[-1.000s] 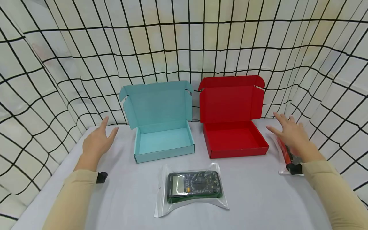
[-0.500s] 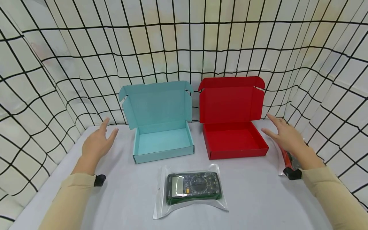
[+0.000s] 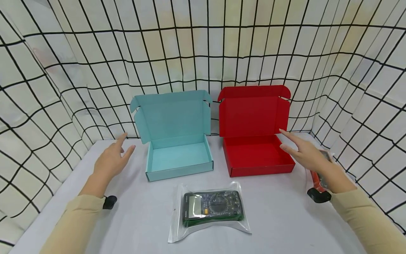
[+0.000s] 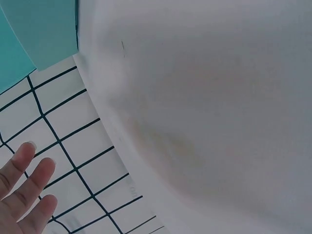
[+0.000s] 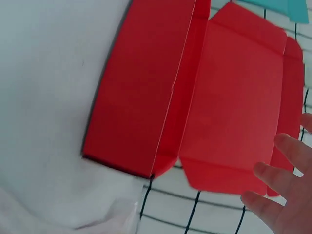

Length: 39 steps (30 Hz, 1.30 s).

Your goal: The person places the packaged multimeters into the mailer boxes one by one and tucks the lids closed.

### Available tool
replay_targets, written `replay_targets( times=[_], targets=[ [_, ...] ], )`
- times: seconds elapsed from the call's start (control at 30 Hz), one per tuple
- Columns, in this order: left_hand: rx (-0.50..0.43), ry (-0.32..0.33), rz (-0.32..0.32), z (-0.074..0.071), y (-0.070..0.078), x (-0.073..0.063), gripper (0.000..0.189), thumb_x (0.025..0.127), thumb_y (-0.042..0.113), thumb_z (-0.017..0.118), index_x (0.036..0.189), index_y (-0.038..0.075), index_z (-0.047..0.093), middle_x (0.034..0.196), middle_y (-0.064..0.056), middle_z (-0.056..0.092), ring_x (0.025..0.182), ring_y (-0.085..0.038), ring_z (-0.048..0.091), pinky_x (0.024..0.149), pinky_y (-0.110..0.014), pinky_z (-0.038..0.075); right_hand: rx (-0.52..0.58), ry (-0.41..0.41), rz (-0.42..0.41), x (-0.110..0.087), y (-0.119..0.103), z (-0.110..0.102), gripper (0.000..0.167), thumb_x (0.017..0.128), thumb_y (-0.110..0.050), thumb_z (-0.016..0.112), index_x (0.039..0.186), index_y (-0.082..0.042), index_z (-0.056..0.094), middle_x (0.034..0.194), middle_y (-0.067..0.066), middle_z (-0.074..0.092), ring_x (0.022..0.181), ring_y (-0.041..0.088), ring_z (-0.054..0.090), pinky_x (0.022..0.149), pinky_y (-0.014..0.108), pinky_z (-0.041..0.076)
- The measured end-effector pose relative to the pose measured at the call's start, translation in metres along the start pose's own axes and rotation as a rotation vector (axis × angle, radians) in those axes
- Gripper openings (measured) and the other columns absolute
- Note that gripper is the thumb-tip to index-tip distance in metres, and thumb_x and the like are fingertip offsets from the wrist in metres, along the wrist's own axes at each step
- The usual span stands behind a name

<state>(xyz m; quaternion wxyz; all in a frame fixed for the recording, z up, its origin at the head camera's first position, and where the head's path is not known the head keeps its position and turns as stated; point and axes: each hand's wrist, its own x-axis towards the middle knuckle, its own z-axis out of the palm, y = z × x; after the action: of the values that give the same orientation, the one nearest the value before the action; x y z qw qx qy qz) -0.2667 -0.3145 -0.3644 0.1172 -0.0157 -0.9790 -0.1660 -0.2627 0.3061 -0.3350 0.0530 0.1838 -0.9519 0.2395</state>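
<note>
My left hand (image 3: 111,160) hovers left of the open light-blue box (image 3: 180,174), fingers extended, holding nothing. In the left wrist view its fingers (image 4: 34,190) are spread apart. My right hand (image 3: 306,153) reaches over the right rim of the open red box (image 3: 263,170), thumb and fingers extended with nothing between them. Its fingers (image 5: 278,180) show in front of the raised red lid (image 5: 239,92) in the right wrist view. Whether they touch the box I cannot tell. A digital multimeter (image 3: 212,206) in a clear plastic bag lies front centre.
Another clear bag with a red and dark item (image 3: 317,181) lies at the right, partly hidden under my right forearm. White cloth walls with black netting (image 3: 203,56) enclose the white table (image 3: 142,218) at the back and sides.
My right hand has moved left, from above the bagged red item to the red box's right edge. My left hand has shifted slightly right. The boxes and multimeter have stayed in place.
</note>
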Motion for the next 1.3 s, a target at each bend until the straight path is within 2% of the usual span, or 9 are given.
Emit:
replay_targets(
  times=[0.13, 0.3, 0.53, 0.73, 0.87, 1.13, 1.3],
  targets=[
    [-0.005, -0.028, 0.033, 0.000, 0.003, 0.000, 0.078, 0.108, 0.057, 0.034, 0.163, 0.006, 0.018, 0.112, -0.027, 0.058, 0.076, -0.032, 0.056, 0.057, -0.040, 0.046, 0.024, -0.019, -0.062, 0.000, -0.015, 0.005, 0.071, 0.105, -0.041, 0.056, 0.164, -0.014, 0.025, 0.161, 0.026, 0.033, 0.140, 0.053, 0.036, 0.099, 0.073, 0.040],
    [-0.013, -0.047, 0.073, 0.001, 0.010, 0.000, 0.078, 0.108, 0.056, 0.035, 0.162, 0.003, 0.021, 0.106, -0.023, 0.057, 0.072, -0.027, 0.051, 0.055, -0.035, 0.042, 0.016, -0.037, -0.120, 0.001, -0.026, 0.012, 0.069, 0.104, -0.038, 0.059, 0.162, -0.012, 0.032, 0.162, 0.021, 0.032, 0.143, 0.050, 0.034, 0.105, 0.072, 0.035],
    [-0.039, -0.088, 0.079, 0.001, 0.020, -0.003, 0.076, 0.108, 0.057, 0.036, 0.162, 0.005, 0.024, 0.099, -0.016, 0.055, 0.070, -0.025, 0.050, 0.054, -0.034, 0.040, 0.050, -0.049, -0.145, 0.002, -0.042, 0.021, 0.067, 0.102, -0.035, 0.064, 0.160, -0.014, 0.037, 0.159, 0.020, 0.039, 0.134, 0.048, 0.046, 0.096, 0.069, 0.046],
    [-0.052, -0.145, 0.084, 0.002, 0.023, -0.005, 0.071, 0.108, 0.054, 0.039, 0.161, 0.008, 0.027, 0.093, -0.012, 0.055, 0.070, -0.024, 0.050, 0.054, -0.034, 0.040, 0.146, -0.065, -0.213, 0.004, -0.057, 0.035, 0.061, 0.101, -0.029, 0.065, 0.155, -0.012, 0.045, 0.158, 0.017, 0.042, 0.139, 0.043, 0.043, 0.098, 0.065, 0.048],
    [-0.062, -0.178, 0.094, 0.004, 0.022, -0.006, 0.073, 0.108, 0.055, 0.039, 0.161, 0.007, 0.027, 0.093, -0.011, 0.055, 0.071, -0.022, 0.050, 0.055, -0.034, 0.040, 0.196, -0.089, -0.256, 0.006, -0.066, 0.048, 0.058, 0.100, -0.028, 0.067, 0.153, -0.010, 0.049, 0.154, 0.014, 0.049, 0.139, 0.040, 0.046, 0.100, 0.062, 0.047],
    [-0.095, -0.224, 0.108, 0.010, 0.020, -0.011, 0.072, 0.108, 0.051, 0.043, 0.162, 0.007, 0.024, 0.098, -0.011, 0.059, 0.072, -0.021, 0.051, 0.057, -0.034, 0.040, 0.290, -0.162, -0.298, 0.002, -0.084, 0.071, 0.050, 0.099, -0.024, 0.069, 0.145, -0.009, 0.059, 0.140, 0.009, 0.063, 0.126, 0.034, 0.059, 0.094, 0.051, 0.055],
    [-0.138, -0.298, 0.125, 0.011, 0.019, -0.015, 0.076, 0.108, 0.049, 0.046, 0.164, 0.007, 0.017, 0.104, -0.014, 0.060, 0.075, -0.021, 0.052, 0.061, -0.035, 0.042, 0.317, -0.208, -0.346, 0.002, -0.095, 0.084, 0.046, 0.098, -0.020, 0.069, 0.143, -0.008, 0.061, 0.136, 0.011, 0.066, 0.122, 0.034, 0.061, 0.094, 0.054, 0.054]
  ],
)
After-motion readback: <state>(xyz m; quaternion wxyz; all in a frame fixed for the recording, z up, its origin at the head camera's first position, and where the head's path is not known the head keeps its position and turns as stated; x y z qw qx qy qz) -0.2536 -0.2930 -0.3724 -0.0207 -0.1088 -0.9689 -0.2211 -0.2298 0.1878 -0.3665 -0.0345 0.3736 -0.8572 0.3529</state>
